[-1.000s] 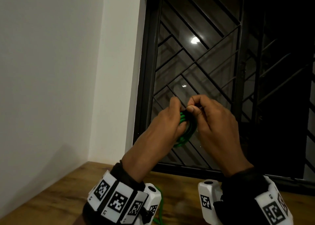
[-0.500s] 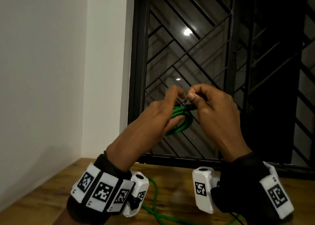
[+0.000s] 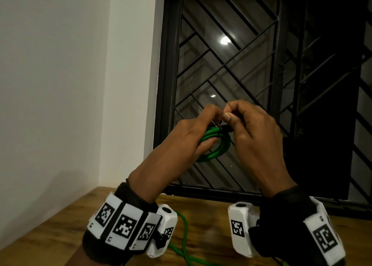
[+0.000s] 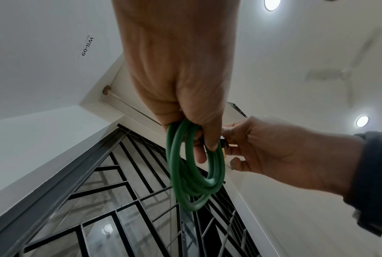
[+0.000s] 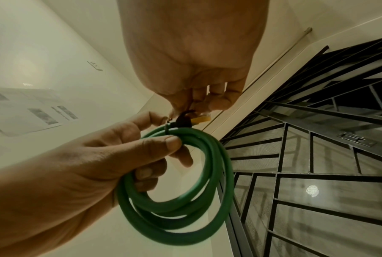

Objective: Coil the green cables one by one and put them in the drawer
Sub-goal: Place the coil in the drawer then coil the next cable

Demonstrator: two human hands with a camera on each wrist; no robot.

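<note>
One loose green cable (image 3: 184, 237) lies at six o'clock on our wooden table (image 3: 60, 231). Beyond it, our left hand (image 3: 193, 136) grips the coiled green cable (image 3: 218, 149), raised slightly higher than half a second ago, while our right hand (image 3: 251, 128) pinches its black tie (image 5: 183, 120) at twelve o'clock; fastening looks nearly finished.

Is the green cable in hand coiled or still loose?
Coiled. The green cable sits in several stacked loops gripped by the left hand, while the right hand pinches a dark tie at the top.
</note>
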